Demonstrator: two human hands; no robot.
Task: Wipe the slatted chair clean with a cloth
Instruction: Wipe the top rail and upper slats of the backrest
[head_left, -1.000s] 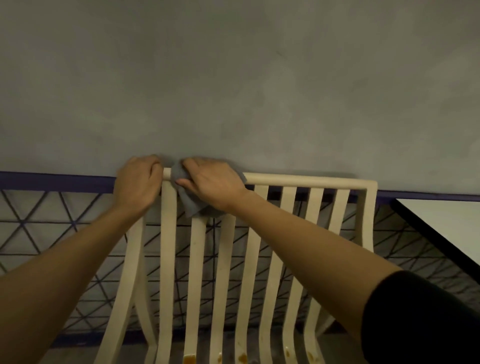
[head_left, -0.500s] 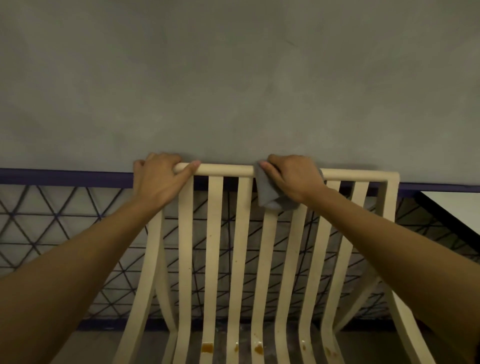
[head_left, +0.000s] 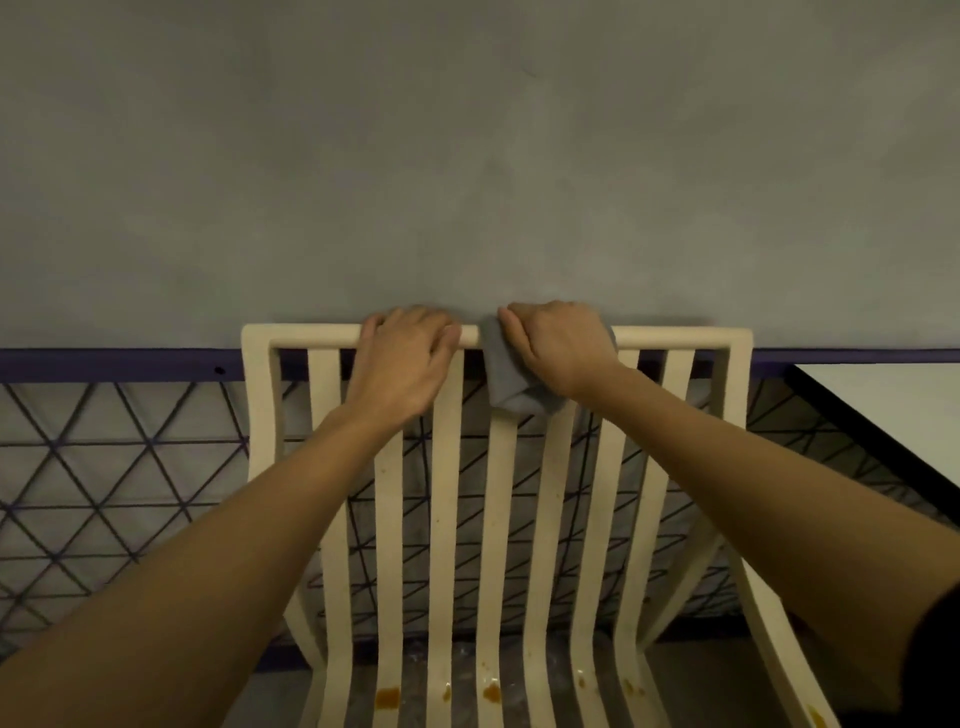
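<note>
A cream slatted chair (head_left: 447, 499) faces me, its back rising to a rounded top rail (head_left: 670, 336). My left hand (head_left: 402, 364) grips the top rail left of centre, fingers curled over it. My right hand (head_left: 558, 345) holds a grey cloth (head_left: 506, 379) wrapped over the rail just right of centre; the cloth's loose end hangs down over one slat. Brown stains (head_left: 387, 696) mark the slats low down near the seat.
A grey wall (head_left: 467, 156) stands right behind the chair, with a purple band and a triangle-patterned lower panel (head_left: 104, 467). A white table with a dark edge (head_left: 893, 415) juts in at the right, close to the chair's right side.
My left hand has shifted from the rail's left corner toward its centre. The cloth and my right hand now sit close beside it, after sweeping right along the rail.
</note>
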